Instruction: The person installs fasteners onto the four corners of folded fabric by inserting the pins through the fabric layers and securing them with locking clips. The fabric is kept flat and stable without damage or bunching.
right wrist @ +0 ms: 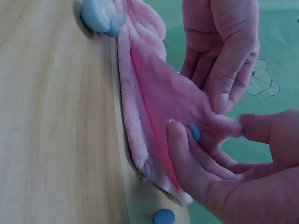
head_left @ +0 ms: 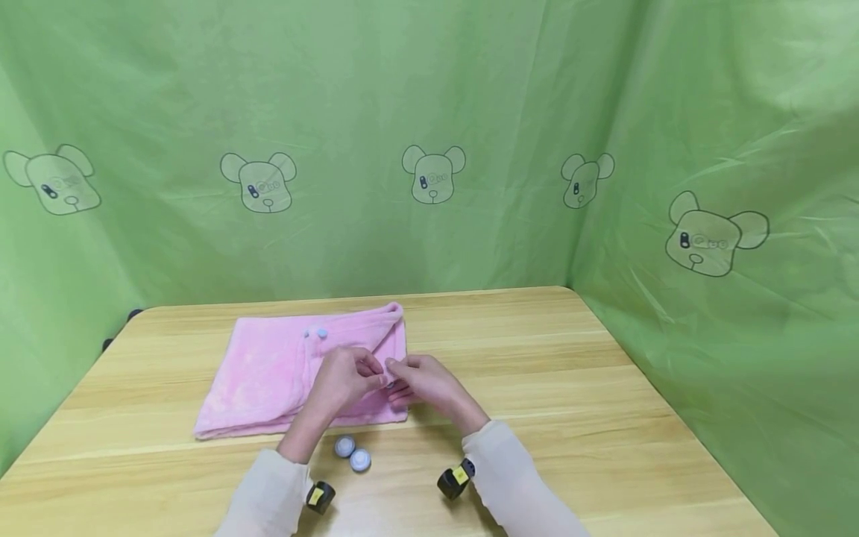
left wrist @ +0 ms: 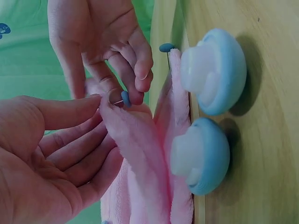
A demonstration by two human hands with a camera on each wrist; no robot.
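Note:
A folded pink plush cloth lies on the table, its near-right layer lifted. My left hand pinches the lifted edge between thumb and fingers, plain in the left wrist view. Facing it, my right hand has its fingers around a blue-headed pin, thumb by the cloth edge. The pin's thin metal shaft points into the cloth; its tip is hidden. Just in front of the cloth sit two light-blue, mushroom-shaped pieces with whitish stems. Another blue head shows beside the cloth's edge.
Two small blue pieces rest on the cloth's upper part. The wooden table reaches out on both sides. Green curtains with bear-head outlines stand behind it and at left and right.

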